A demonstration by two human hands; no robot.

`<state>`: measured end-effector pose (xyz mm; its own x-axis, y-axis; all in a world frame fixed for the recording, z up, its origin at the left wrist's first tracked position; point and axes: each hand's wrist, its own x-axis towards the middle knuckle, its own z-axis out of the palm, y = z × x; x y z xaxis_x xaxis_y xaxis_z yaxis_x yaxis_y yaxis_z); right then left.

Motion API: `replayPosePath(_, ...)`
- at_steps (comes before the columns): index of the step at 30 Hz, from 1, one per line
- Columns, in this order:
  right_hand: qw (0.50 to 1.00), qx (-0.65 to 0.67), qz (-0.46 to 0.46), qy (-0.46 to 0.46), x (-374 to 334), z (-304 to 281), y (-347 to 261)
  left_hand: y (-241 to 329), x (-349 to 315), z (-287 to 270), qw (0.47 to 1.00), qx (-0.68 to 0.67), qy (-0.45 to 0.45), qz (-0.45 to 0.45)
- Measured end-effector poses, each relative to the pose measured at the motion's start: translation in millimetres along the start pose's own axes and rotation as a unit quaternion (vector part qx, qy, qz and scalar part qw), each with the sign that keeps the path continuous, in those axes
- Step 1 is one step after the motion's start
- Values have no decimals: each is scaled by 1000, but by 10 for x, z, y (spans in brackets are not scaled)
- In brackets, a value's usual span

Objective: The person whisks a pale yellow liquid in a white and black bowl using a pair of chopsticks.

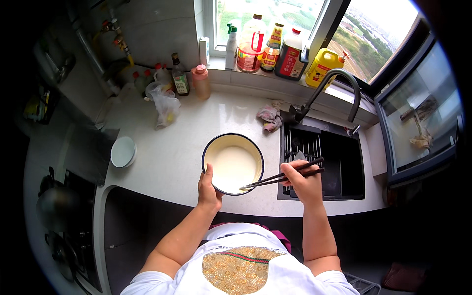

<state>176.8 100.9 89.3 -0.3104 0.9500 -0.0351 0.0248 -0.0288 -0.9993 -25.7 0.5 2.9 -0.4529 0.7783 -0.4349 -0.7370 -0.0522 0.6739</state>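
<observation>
A white bowl with a dark blue rim (204, 156) stands near the counter's front edge, with a pale, creamy liquid (235, 164) inside. My left hand (209, 191) grips the bowl's near left side, thumb up on the rim and fingers hidden beneath. Dark chopsticks (275, 179) are held in my right hand (303, 184), to the right of the bowl. Their tips reach over the near right rim and touch the liquid or the inner wall; which one I cannot tell.
A black sink (349, 162) with a drying rack (295, 142) and curved faucet (355, 93) lies right. A crumpled cloth (270, 117) sits behind the bowl. White bowls (123, 152) stand left, near the stove. Several bottles line the windowsill; a plastic bag (165, 104) lies back left.
</observation>
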Motion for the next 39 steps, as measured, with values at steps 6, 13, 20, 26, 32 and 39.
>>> replayPosePath(6,975,-47,-209,60,208,-34,190,-27,-79,40,999,-1,-13,-31)
replayPosePath(13,996,-63,-61,37,92,-247,91,-85,-95,-46,999,15,-28,-39)
replayPosePath(20,988,-6,-134,80,94,-115,256,-65,-218,108,996,12,-50,-77)
replayPosePath(26,997,-47,63,21,10,-288,3,-15,-269,113,993,5,-52,-102)
replayPosePath(32,998,-14,-58,-11,-90,-76,123,-150,-303,203,988,24,-72,-134)
replayPosePath(39,976,-95,-180,78,-53,-150,108,-147,-294,181,989,19,-63,-130)
